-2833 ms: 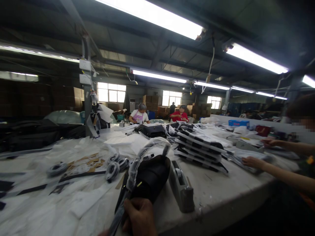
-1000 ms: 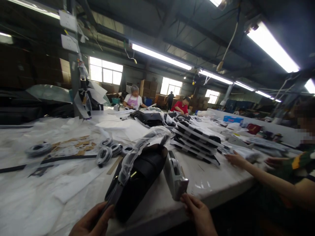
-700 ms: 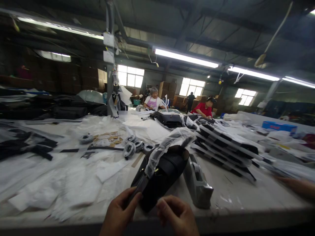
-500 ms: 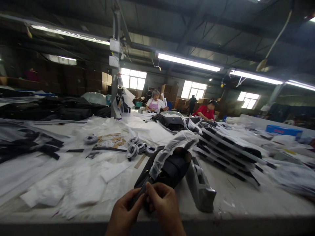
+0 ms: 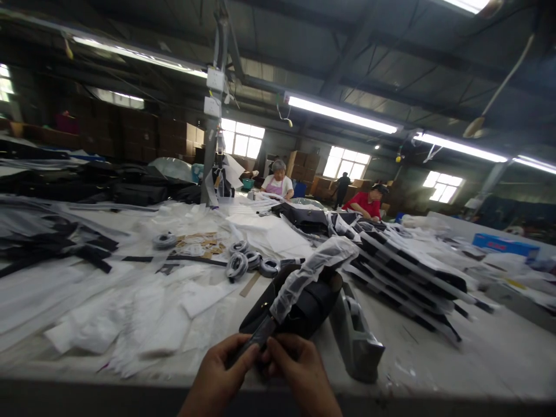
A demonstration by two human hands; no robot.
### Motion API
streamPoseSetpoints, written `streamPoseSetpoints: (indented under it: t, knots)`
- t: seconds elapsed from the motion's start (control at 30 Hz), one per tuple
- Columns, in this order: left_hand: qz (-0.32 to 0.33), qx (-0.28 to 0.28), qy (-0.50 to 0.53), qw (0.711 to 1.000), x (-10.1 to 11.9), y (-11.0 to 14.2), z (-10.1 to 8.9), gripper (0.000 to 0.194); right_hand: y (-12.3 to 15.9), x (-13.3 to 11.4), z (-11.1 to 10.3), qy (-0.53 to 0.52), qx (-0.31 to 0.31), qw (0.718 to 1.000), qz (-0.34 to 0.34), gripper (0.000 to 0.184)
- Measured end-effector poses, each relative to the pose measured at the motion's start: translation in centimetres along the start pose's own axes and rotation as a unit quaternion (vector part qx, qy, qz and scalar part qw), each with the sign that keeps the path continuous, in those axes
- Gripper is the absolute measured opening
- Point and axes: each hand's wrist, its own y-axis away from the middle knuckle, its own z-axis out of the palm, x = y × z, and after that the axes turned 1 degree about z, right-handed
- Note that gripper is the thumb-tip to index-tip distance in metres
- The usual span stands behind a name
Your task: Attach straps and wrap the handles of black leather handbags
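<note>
A black handbag lies on the table in front of me. Its strap comes toward me, and white translucent wrapping covers the upper part. My left hand is closed around the strap's near end, thumb on top. Just right of it, my right hand pinches at the strap's edge with thumb and bent fingers; the exact spot is partly hidden. A grey tape dispenser stands right of the bag, close to my right hand.
Padded black-and-white pieces are stacked at the right. Several rolls lie behind the bag. White sheets spread over the left, near black strips. A post rises from the table; two people work beyond.
My right thumb has drawn back from the left thumb, down and to the right, baring more of the strap. The view has shifted slightly; the left hand keeps its hold.
</note>
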Motion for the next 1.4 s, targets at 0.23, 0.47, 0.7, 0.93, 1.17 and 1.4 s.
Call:
streamPoseSetpoints:
  t: [0.23, 0.47, 0.7, 0.93, 1.17, 1.4]
  knots:
    - [-0.067, -0.064, 0.071, 0.993, 1.0, 0.3, -0.1, 0.053, 0.7, 0.2, 0.5, 0.021, 0.046, 0.999, -0.017, 0.043]
    - [-0.144, -0.054, 0.13, 0.98, 1.4, 0.8, 0.8, 0.054, 0.1, 1.8, 2.9, 0.024, 0.155, 0.986, -0.053, 0.029]
    - [-0.143, -0.065, 0.094, 0.983, 1.0, 0.3, 0.6, 0.063, -0.2, 2.6, 4.0, -0.031, 0.16, 0.985, -0.06, 0.027]
    - [-0.135, -0.085, 0.106, 0.981, 1.0, 0.6, 0.9, 0.062, -0.5, 2.1, 3.4, 0.016, 0.137, 0.99, -0.024, 0.029]
    - [-0.129, -0.098, 0.119, 0.98, 0.1, 0.6, 0.9, 0.06, -0.4, 1.5, 3.4, -0.011, 0.102, 0.995, 0.003, 0.026]
    - [-0.189, -0.102, 0.169, 0.962, 1.3, 1.4, 0.0, 0.054, -0.3, 1.6, 3.4, -0.387, -0.121, 0.907, 0.11, 0.065]
